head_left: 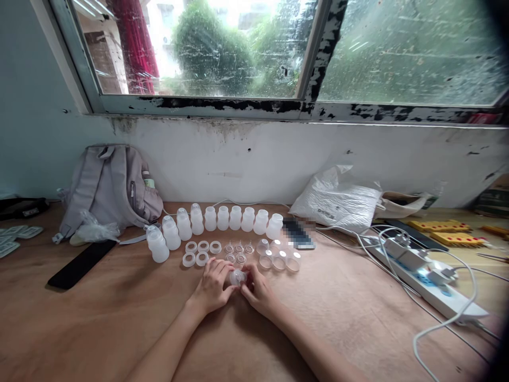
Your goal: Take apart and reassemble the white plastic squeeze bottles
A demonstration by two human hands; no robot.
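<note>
Your left hand (pixel 213 284) and right hand (pixel 258 289) met low over the wooden counter (pixel 119 318), both forearms reaching in from the bottom edge and angling toward each other. Between them you held a small clear plastic cap (pixel 237 277); the fingertips of both hands curled in and pinched it from either side, just above the counter surface. Your left hand lay knuckles up, wrist nearly flat; your right hand was turned slightly inward, thumb toward the cap.

Just beyond your hands lay small parts in loose groups: white rings (pixel 202 253) to the left, clear silicone nipples (pixel 238 252) in the middle, and clear domed caps (pixel 278 257) to the right. Behind those stood a curved row of white plastic bottles (pixel 222 218), some of the leftmost ones already capped.

A grey backpack (pixel 109 188) leaned against the wall at the left, with a black flat object (pixel 81 264) lying in front of it. A phone (pixel 299 233) lay just right of the bottles, a white plastic bag (pixel 338 204) behind it, and a white power strip (pixel 421 276) with cables sat well apart at the right.
</note>
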